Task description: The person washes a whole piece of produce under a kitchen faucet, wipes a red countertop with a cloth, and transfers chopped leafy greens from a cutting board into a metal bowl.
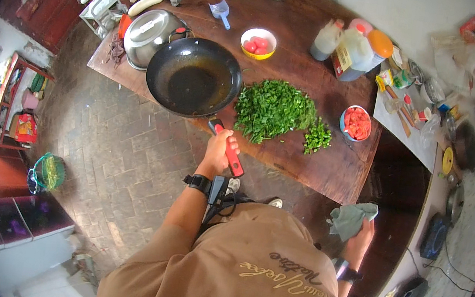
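Note:
My left hand [217,151] grips the red and black handle of a black wok [194,76], held at the front edge of the wooden table [308,170]. The inside of the wok shows a brownish, wet-looking film. My right hand [362,236], off the table's front right corner, holds a crumpled grey-green cloth [352,218]. To the right of the wok lies a heap of chopped green leaves [273,108], with a smaller pile of chopped green pieces [317,136] beside it. A bowl of cut tomatoes [356,124] stands near the table's right edge.
Behind the wok are a lidded steel pot [150,36], a blue scoop [221,11] and a bowl of pink-red round items [257,44]. Plastic jugs [353,50] stand at the back right. A side counter [419,148] with utensils runs along the right wall.

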The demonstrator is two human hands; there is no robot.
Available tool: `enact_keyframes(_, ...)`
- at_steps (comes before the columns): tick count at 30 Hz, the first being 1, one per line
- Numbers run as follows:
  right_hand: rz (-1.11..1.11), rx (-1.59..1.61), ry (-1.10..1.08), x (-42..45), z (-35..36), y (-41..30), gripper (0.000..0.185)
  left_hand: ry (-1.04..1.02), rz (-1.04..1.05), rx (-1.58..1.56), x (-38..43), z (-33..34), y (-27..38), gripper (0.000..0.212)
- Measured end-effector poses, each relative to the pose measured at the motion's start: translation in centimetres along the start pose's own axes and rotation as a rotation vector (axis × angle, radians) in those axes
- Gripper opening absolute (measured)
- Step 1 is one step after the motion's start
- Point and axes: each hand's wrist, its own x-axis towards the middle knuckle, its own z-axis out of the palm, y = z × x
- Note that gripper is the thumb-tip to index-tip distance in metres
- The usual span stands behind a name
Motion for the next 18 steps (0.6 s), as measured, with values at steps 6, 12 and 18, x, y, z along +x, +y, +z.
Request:
enact_keyframes(6, 0.001, 0.036, -0.009, 1.1, -1.2, 1.1, 0.029, 0.042, 0.013, 0.091, 0.0, -0.5, -0.2, 0.011)
enact_keyframes(12, -0.005, 0.042, 0.0, 1.4, -1.2, 1.0, 0.03, 0.058, 0.035, 0.1, 0.1, -1.3, -0.7, 0.011)
enact_keyframes(18, 0.01, 0.03, -0.02, 2.0, -1.5, 0.9, 0.03, 0.115, 0.034, 0.166, -0.1, -1.3, -0.9, 0.012)
